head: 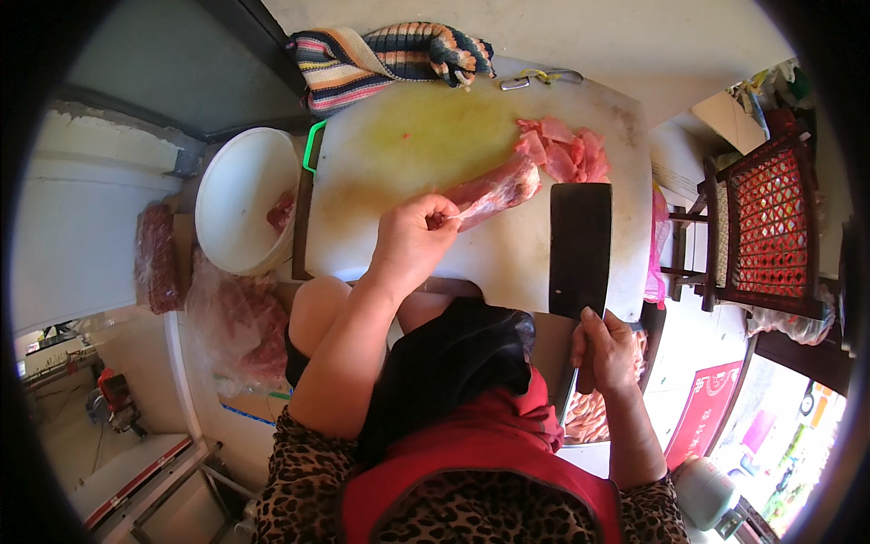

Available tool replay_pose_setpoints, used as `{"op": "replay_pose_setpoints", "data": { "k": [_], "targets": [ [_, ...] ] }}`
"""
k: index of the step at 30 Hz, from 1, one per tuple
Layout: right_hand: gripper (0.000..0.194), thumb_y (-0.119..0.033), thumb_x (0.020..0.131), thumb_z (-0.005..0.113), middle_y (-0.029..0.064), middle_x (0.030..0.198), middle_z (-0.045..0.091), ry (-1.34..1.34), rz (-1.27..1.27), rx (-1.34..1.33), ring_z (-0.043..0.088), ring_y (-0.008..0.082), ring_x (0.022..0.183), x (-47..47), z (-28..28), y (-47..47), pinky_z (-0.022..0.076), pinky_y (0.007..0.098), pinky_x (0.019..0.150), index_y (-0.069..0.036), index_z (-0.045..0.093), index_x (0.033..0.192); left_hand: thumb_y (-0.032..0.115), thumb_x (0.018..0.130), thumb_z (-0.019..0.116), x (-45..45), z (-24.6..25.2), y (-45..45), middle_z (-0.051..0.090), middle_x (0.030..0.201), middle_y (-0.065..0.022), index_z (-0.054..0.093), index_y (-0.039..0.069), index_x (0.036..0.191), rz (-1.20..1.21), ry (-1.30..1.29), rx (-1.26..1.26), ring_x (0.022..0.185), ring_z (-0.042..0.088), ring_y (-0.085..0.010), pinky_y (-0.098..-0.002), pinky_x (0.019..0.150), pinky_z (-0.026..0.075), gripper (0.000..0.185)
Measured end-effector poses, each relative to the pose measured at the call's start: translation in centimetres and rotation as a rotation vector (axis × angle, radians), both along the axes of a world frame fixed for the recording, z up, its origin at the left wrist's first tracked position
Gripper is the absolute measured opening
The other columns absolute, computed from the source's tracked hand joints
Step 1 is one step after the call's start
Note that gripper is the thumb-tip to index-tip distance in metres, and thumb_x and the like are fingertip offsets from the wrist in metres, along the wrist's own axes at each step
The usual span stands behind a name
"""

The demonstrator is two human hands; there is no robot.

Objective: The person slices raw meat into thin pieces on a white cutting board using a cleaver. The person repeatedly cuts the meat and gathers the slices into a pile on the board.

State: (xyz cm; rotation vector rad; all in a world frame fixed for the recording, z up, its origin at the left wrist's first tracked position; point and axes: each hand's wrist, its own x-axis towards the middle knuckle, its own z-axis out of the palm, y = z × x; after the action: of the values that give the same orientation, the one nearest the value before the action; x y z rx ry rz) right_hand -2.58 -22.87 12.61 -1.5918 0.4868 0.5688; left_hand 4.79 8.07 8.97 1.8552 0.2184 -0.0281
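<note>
On the white cutting board point(367, 156) lies a long piece of raw meat point(499, 187), pink with pale membrane on its side. My left hand point(416, 234) pinches a whitish strip at the near left end of it. A cleaver point(580, 248) with a broad dark blade is gripped by its handle in my right hand point(603, 350), at the board's near right edge. The blade lies over the board, to the right of the meat piece and apart from it. Thin raw meat slices point(567, 149) are heaped just beyond the blade's far end.
A white bucket point(238, 197) with some meat inside stands left of the board. Beyond lie a striped knitted cloth point(401, 58) and a small metal tool point(516, 83). A container of meat pieces point(590, 418) sits below my right hand. Bagged meat point(238, 319) rests at left; a chair point(768, 224) stands at right.
</note>
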Motion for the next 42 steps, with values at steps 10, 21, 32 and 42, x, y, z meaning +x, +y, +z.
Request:
{"op": "replay_pose_setpoints", "data": {
  "k": [10, 21, 32, 42],
  "targets": [
    [0.03, -0.028, 0.107, 0.057, 0.0042, 0.06, 0.055, 0.065, 0.047, 0.198, 0.052, 0.0143, 0.047, -0.5, 0.5, 2.0, 0.0429, 0.0272, 0.046, -0.007, 0.057, 0.086, -0.007, 0.078, 0.071, -3.9, -1.5, -1.9, 0.067, 0.086, -0.0097, 0.064, 0.002, 0.092, 0.017, -0.197, 0.261, 0.075, 0.065, -0.021, -0.0327, 0.067, 0.054, 0.017],
    [0.03, -0.025, 0.108, 0.058, 0.0024, 0.062, 0.056, -0.074, 0.18, 0.059, 0.055, 0.0132, 0.051, -1.5, -0.1, -0.2, 0.044, 0.0277, 0.048, -0.005, 0.058, 0.085, -0.01, 0.074, 0.068, -5.4, -3.9, -4.0, 0.06, 0.084, -0.0156, 0.054, 0.004, 0.091, 0.011, -0.353, 0.419, 0.077, 0.06, -0.0373, -0.0444, 0.067, 0.051, 0.026],
    [0.023, -0.011, 0.091, 0.071, 0.0153, 0.081, 0.069, -0.999, 1.088, -0.537, 0.069, 0.035, 0.07, 7.5, 1.9, -2.0, 0.0553, 0.0436, 0.061, -0.003, 0.07, 0.113, -0.008, 0.072, 0.067, -8.4, -6.1, -5.5, 0.06, 0.086, -0.0156, 0.059, 0.004, 0.097, 0.072, -0.385, 0.542, 0.082, 0.06, -0.039, -0.0481, 0.07, 0.052, 0.029],
    [0.013, -0.017, 0.094, 0.063, 0.0119, 0.076, 0.067, -1.075, 1.431, -0.857, 0.069, 0.0324, 0.067, 10.5, 1.4, 2.1, 0.053, 0.0457, 0.057, -0.006, 0.058, 0.089, -0.008, 0.071, 0.069, -8.4, -6.4, -6.1, 0.066, 0.088, -0.0117, 0.06, 0.006, 0.091, 0.093, -0.39, 0.537, 0.078, 0.064, -0.0361, -0.0448, 0.067, 0.055, 0.026]
  ]
}}
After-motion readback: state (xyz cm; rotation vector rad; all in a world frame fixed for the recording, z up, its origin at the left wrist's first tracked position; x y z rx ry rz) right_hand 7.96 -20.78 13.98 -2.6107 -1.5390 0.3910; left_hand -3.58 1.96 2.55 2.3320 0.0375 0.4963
